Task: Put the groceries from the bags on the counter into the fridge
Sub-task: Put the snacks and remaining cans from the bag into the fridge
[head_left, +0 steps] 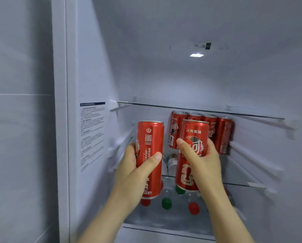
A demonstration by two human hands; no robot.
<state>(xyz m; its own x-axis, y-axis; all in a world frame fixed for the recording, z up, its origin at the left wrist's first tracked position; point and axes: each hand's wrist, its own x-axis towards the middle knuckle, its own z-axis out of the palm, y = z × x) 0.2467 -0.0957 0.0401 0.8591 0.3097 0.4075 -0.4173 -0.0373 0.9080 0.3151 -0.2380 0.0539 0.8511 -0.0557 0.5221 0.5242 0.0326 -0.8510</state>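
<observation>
I look into the open fridge [97, 67]. My left hand [134, 171] grips a tall red cola can [151, 142] upright, in front of the left side of the middle glass shelf [241, 184]. My right hand [203, 162] grips a second red cola can [194, 137] upright, just right of the first. Behind them several more red cans [222, 132] stand in a row at the back of that shelf.
An upper glass shelf [199, 109] runs just above the cans. Below the middle shelf stand clear bottles with red caps [193, 207] and green caps [166, 203]. A printed label [92, 134] is on the fridge's left inner wall. A grey wall is at far left.
</observation>
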